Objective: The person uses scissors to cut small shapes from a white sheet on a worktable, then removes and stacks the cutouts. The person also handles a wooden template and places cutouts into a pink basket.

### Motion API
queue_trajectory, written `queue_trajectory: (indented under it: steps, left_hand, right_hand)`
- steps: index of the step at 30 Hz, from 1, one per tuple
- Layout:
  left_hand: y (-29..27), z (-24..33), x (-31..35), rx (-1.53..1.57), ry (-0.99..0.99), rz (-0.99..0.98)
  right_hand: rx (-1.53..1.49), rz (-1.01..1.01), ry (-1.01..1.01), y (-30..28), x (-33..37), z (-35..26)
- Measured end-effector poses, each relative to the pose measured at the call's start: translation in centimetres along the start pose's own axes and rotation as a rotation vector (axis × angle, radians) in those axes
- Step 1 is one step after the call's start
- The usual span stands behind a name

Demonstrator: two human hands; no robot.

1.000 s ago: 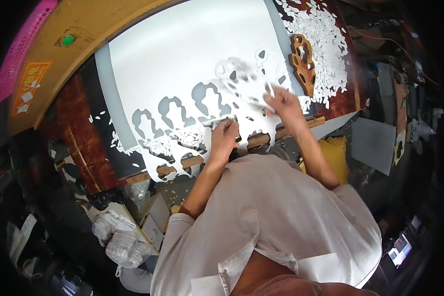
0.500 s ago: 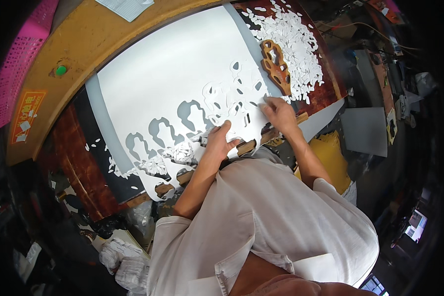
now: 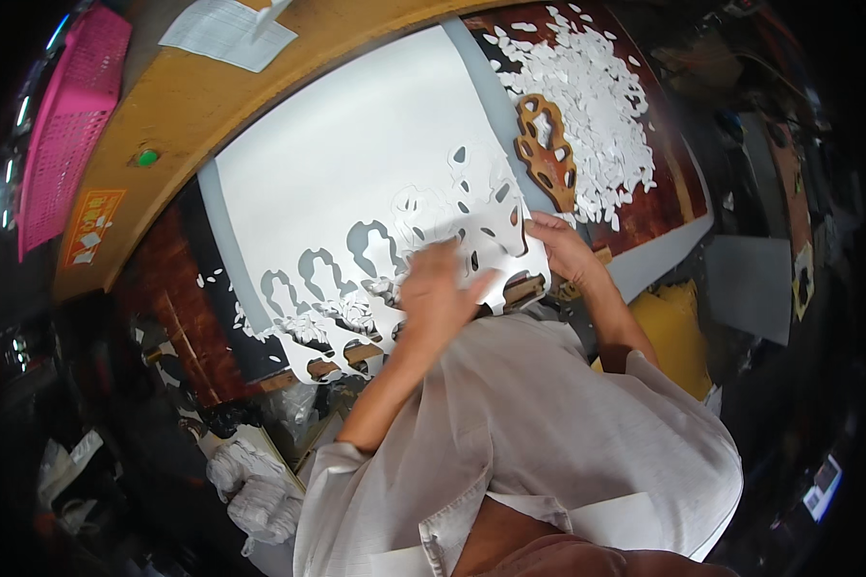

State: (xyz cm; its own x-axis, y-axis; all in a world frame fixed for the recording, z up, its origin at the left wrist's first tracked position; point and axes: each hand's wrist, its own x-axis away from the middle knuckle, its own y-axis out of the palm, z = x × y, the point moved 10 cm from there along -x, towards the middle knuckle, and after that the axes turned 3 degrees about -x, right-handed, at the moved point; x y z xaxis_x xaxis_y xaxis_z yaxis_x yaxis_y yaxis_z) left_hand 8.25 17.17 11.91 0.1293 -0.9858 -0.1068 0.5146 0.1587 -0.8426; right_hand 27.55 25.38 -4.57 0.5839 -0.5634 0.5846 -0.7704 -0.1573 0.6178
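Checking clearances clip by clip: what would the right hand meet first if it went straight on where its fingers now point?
Most likely the perforated part of the white sheet, just up and left of the right hand. One view leaves depth unclear; they may be touching.

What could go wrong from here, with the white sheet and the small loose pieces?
The white sheet is cut through in several places near the right hand, so a pull there might tear it. The left hand, blurred, is close to small loose pieces; a sweep could scatter them.
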Motion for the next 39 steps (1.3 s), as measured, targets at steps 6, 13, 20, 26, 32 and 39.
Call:
queue_trajectory:
  steps: [6,13,20,26,32,39]
  left_hand:
    - [13.8,0.8,-5.3,0.168,0.112,-0.387]
    - [-8.8,-24.6,-12.9,0.052,-0.565,0.364]
    - [-20.2,-21.5,-11.0,0.305,-0.469,0.514]
    - [-23.4,-15.3,-11.0,0.422,-0.28,0.406]
    - [-18.8,-11.1,-9.4,0.332,-0.261,0.197]
    - [-11.6,-0.6,-4.8,-0.011,0.139,0.158]
  right_hand:
    - [0.058,0.086,-0.028,-1.2,-1.4,0.8]
    - [0.297,0.297,-0.08,-4.0,-1.1,1.2]
    - [1.342,0.401,-0.326,-0.5,2.0,-5.8]
    - [1.199,0.196,-0.772,12.3,3.6,-12.5]
    - [0.458,-0.263,-0.255,21.0,-1.9,-7.3]
    - [0.081,-0.368,0.026,23.5,-5.4,-3.8]
